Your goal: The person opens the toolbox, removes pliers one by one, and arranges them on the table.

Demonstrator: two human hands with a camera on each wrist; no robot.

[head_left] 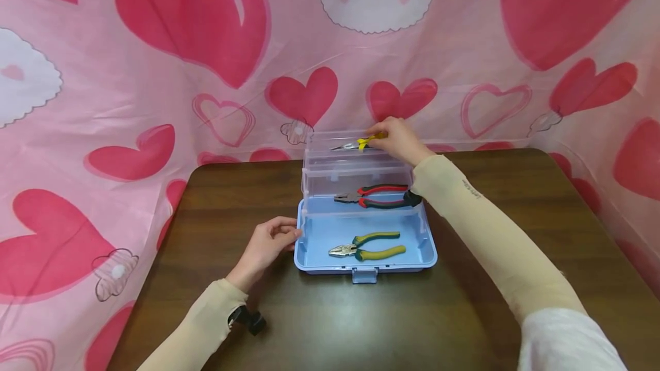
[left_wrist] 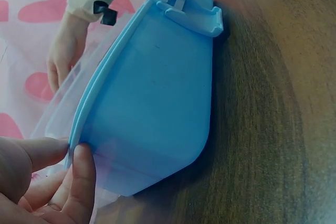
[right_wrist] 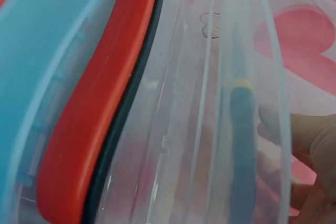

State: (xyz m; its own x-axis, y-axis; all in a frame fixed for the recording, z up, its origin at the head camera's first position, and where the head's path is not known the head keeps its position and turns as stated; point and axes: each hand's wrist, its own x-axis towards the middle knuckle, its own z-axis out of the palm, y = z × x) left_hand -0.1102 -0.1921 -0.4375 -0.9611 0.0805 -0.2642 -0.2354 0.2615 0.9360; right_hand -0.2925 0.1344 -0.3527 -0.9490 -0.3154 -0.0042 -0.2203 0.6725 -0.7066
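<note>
An opened blue toolbox (head_left: 317,239) with raised clear trays (head_left: 356,173) stands before me on the table. My left hand (head_left: 267,245) pinches its left rim between thumb and fingers, which the left wrist view shows up close. At the top tray, my right hand (head_left: 396,137) holds yellow-handled needle-nose pliers (head_left: 364,142) by the handles, with their pointed jaws toward the left. Red-and-black pliers (head_left: 384,196) lie in the tray below, close under the right wrist. Green-and-yellow pliers (head_left: 371,245) rest on the floor of the box.
A blue latch (head_left: 365,275) sticks out at the box's front. The brown wooden table (head_left: 330,325) extends around the box. A pink cloth with hearts (head_left: 222,125) hangs right behind the table's back edge and along its sides.
</note>
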